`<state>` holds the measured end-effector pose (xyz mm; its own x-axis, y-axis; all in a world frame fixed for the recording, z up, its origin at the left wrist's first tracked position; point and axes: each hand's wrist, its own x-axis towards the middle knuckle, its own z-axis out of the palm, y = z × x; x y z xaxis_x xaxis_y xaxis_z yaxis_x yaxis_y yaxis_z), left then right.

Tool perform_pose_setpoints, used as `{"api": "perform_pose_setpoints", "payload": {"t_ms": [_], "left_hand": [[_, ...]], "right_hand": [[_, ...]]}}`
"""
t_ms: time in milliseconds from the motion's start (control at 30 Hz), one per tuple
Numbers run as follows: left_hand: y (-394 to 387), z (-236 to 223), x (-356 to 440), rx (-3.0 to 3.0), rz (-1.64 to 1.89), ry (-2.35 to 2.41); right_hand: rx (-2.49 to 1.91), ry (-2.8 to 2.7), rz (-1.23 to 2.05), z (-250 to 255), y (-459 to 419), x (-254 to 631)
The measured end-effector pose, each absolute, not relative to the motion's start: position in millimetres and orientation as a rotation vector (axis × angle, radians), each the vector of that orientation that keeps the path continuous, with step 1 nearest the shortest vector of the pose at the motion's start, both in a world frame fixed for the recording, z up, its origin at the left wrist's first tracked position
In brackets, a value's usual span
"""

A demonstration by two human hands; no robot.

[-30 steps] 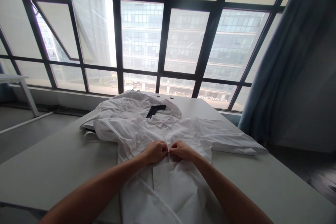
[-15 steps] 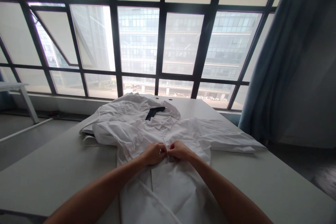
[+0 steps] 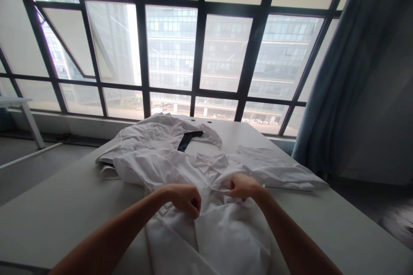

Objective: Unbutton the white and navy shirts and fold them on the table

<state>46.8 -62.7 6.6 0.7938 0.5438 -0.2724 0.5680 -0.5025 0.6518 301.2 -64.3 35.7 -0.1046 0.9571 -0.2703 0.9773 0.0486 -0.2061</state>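
A white collared shirt (image 3: 232,232) lies spread on the table, its collar away from me and its lower part towards me. My left hand (image 3: 185,198) is closed on the front edge, left of the middle. To the right, my right hand (image 3: 244,185) is curled around the other front panel and pulls its cloth up in folds. The two hands are apart, and the front gapes between them below the collar. Both sets of fingertips are partly hidden.
More white clothing (image 3: 145,135) is heaped at the back left, with a dark strip of cloth (image 3: 189,138) beside it. The white table (image 3: 74,206) reaches towards the large window (image 3: 171,51). A blue-grey curtain (image 3: 325,94) hangs at right; another white table (image 3: 30,122) stands far left.
My hands have moved from together at the shirt's middle to apart. The right went right with its cloth, the left slightly left and nearer me. The front now gapes.
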Motion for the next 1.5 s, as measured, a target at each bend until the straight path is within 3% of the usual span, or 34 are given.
{"api": "perform_pose_setpoints", "payload": {"t_ms": [100,267,333,567,800,1100,1200,1333,1500], "left_hand": [[-76.1,14.1,57.4,2.272,-0.018,0.742],[-67.9,3.6,68.1,2.594,0.651,1.116],[-57.5,-7.6,68.4,2.686,0.751,1.216],[-46.6,-25.2,68.3,2.713,0.569,1.182],[-49.4,-23.0,78.7,2.585,0.675,1.265],[-46.2,-28.4,83.0,2.541,0.678,1.327],[-46.9,-27.0,82.9,2.581,0.628,1.332],[-48.6,-28.9,83.5,2.698,0.553,1.272],[-45.9,-30.3,81.4,2.579,0.880,1.185]], "right_hand": [[2.125,2.534,-0.258,36.1,-71.3,284.8],[2.037,2.877,-0.021,18.9,-71.7,256.5],[2.020,2.810,-0.064,11.4,-68.6,252.1],[2.050,2.701,-0.210,-0.8,-59.3,253.2],[1.994,2.880,-0.611,-7.9,-50.0,257.4],[2.076,2.752,-0.328,4.5,-68.6,245.1],[2.004,2.837,-0.442,2.4,-62.2,250.1],[1.988,2.801,-0.842,-5.7,-50.5,259.8],[2.023,2.546,-1.260,-15.6,-41.1,267.6]]}}
